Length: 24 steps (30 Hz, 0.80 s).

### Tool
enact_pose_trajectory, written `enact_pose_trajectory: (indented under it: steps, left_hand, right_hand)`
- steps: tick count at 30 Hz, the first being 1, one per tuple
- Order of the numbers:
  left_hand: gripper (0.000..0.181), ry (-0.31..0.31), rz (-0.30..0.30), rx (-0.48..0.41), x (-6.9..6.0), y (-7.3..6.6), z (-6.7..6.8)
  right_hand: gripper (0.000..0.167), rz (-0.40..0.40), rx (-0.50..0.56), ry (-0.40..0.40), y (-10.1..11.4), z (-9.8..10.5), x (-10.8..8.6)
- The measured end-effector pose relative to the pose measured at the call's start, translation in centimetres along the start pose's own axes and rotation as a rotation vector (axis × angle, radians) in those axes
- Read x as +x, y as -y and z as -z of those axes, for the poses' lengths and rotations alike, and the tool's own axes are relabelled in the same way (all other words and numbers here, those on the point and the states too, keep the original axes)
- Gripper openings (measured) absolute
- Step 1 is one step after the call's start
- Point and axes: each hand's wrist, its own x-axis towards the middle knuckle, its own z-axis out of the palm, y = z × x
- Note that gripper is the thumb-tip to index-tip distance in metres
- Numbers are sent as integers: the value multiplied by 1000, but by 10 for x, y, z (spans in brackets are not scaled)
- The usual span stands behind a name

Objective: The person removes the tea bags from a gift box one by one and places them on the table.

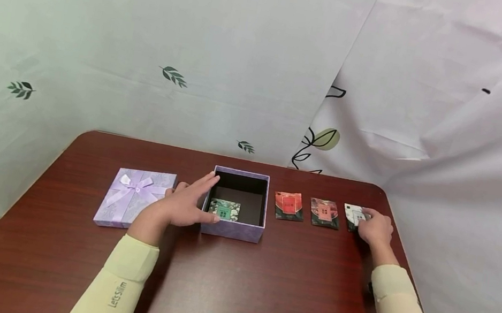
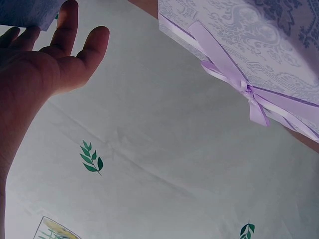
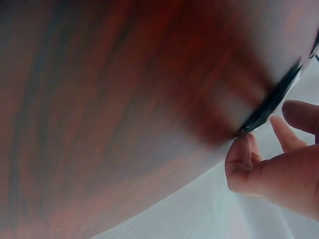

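Bracing the box [image 1: 232, 231], apparently against sliding, the left hand [image 1: 185, 204] is laid with fingers spread; at right on the table [image 1: 260, 293], a white packet [image 1: 352, 213] is pinched by the right hand [image 1: 376, 230].

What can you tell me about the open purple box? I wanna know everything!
The box is square-looking, with patterned purple outsides and a dark inside, and looks like cardboard. It stands upright, lidless, on the table. A green-and-white packet lies inside, in the front left corner. The left hand touches the box's left side, with its thumb at the front rim.
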Motion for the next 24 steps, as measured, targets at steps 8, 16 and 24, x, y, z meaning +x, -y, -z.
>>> enact_pose_trajectory:
  steps: [8,16,24]
  left_hand:
    - [99,-4,-8,-3,0,1,1]
    - [99,-3,7,-1,-1,1,-1]
    - [98,-8,-4,-8,0,2,-2]
  right_hand:
    - [47,55,57,-91,3,2,-7]
    - [43,66,109,-117,13,-3,-17]
    - [40,109,171,-146,38,-6,-30]
